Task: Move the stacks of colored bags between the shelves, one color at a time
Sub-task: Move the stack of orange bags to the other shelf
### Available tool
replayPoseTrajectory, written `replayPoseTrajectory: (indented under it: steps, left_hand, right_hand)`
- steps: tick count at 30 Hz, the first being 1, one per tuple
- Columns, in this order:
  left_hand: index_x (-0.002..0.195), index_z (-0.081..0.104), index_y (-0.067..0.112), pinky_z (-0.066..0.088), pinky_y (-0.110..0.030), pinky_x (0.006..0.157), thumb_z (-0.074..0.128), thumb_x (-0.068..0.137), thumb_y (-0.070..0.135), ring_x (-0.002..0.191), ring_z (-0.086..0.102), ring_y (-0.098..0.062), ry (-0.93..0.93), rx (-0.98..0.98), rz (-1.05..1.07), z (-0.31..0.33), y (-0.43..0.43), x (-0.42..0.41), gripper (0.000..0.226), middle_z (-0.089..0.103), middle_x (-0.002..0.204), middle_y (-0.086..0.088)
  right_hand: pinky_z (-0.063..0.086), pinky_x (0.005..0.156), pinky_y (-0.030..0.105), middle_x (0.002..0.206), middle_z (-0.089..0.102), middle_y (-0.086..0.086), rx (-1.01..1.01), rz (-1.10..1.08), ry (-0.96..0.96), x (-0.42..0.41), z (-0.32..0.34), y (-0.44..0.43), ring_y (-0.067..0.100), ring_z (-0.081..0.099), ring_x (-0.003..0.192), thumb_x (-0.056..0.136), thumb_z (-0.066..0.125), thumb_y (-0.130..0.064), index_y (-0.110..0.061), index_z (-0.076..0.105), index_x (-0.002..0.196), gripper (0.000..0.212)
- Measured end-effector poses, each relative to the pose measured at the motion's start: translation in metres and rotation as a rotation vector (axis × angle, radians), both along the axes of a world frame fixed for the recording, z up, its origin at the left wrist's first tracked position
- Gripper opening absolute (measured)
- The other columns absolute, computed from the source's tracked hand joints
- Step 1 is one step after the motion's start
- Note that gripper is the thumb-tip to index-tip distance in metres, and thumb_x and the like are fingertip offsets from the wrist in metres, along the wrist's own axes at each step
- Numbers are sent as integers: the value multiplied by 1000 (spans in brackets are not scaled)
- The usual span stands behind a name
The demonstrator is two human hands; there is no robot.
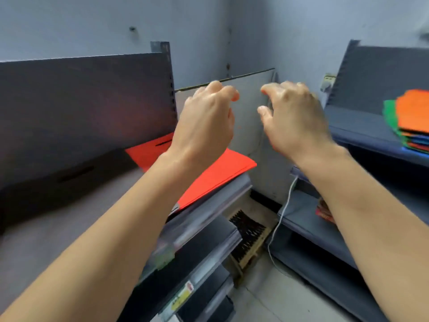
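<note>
Left hand (206, 117) and right hand (294, 115), both empty with fingers loosely curled, hover between the shelves. Red bags (222, 168) lie flat on the left shelf (46, 228); a mixed stack (413, 110) sits far right. Seemingly thin, light and floppy: grip opposite edges.

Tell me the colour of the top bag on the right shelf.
The top bag is orange; head view.

Head-worn view, angled down, near shelves (58, 217)

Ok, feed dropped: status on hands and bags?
Left hand, right hand empty, midair. Flat red bag stack on left shelf; orange-topped stack on right shelf. Nothing blocking.
</note>
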State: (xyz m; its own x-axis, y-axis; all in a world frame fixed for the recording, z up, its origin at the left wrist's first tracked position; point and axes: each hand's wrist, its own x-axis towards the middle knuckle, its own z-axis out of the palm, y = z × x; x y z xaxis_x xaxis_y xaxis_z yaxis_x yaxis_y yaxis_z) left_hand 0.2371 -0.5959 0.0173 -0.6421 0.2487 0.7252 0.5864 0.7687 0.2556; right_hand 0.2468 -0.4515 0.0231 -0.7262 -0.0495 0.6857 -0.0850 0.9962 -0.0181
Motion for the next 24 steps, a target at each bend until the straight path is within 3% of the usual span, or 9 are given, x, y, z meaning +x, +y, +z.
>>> replayPoseTrajectory:
  steps: [14,20,24]
  left_hand:
    - [116,62,10,44,-40,87,46,91,5,101,57,-31,81,-56,-460,6,333,24,30,62,112,-9]
    - [119,60,12,45,-38,85,43,92,6,103,56,-27,-39,-90,-467,-12,447,19,33,61,118,-5]
    - [118,60,12,46,-40,86,44,91,6,104,56,-25,-64,-94,-459,-16,489,7,32,61,115,-4]
  right_hand:
    - [39,88,41,114,60,16,-21,-526,7,101,9,313,37,49,106,94,47,-19,-7,57,117,27]
    - [43,85,42,104,62,16,-92,-615,19,124,11,426,38,53,100,94,49,-20,-5,59,111,26]
    - [43,87,42,108,62,16,-133,-632,-8,121,4,469,37,54,103,94,50,-21,-5,59,115,28]
